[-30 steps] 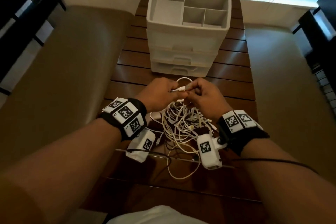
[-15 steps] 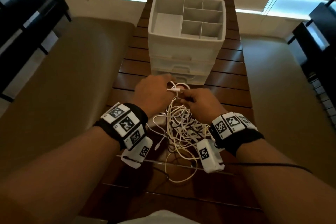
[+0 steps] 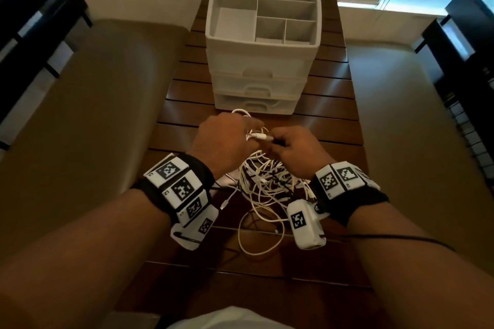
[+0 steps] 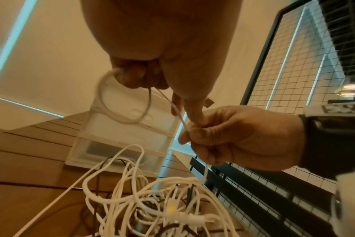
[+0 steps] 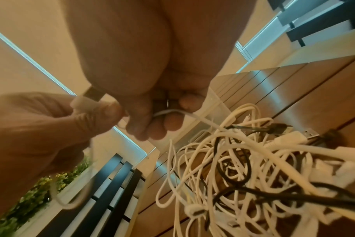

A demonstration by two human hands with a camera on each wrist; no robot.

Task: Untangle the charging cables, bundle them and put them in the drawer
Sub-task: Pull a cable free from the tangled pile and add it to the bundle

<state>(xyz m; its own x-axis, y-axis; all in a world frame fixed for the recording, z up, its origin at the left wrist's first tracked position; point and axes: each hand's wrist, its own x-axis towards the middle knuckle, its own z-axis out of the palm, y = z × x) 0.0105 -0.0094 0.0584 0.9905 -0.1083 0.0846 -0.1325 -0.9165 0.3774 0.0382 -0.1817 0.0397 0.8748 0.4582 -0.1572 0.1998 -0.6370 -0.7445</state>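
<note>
A tangle of white and black charging cables (image 3: 267, 187) lies on the slatted wooden table (image 3: 334, 125) between my wrists. My left hand (image 3: 224, 141) and right hand (image 3: 294, 149) hold one white cable (image 3: 260, 137) stretched between them just above the heap. In the left wrist view my left fingers curl round a loop of that cable (image 4: 121, 104), and my right hand (image 4: 233, 139) pinches it lower down. In the right wrist view my left hand (image 5: 40, 128) pinches a white connector (image 5: 85, 102). The white drawer unit (image 3: 259, 75) stands behind, its three drawers closed.
The drawer unit's top is an open tray with compartments (image 3: 267, 16). Tan cushioned seats (image 3: 93, 115) flank the narrow table on both sides. Dark shelving (image 3: 459, 61) stands at the far right and far left. A loose cable loop (image 3: 256, 235) trails toward the near table edge.
Both hands keep hold of the same white cable. They have shifted slightly forward toward the drawer unit, and a cable loop now shows beyond my left knuckles.
</note>
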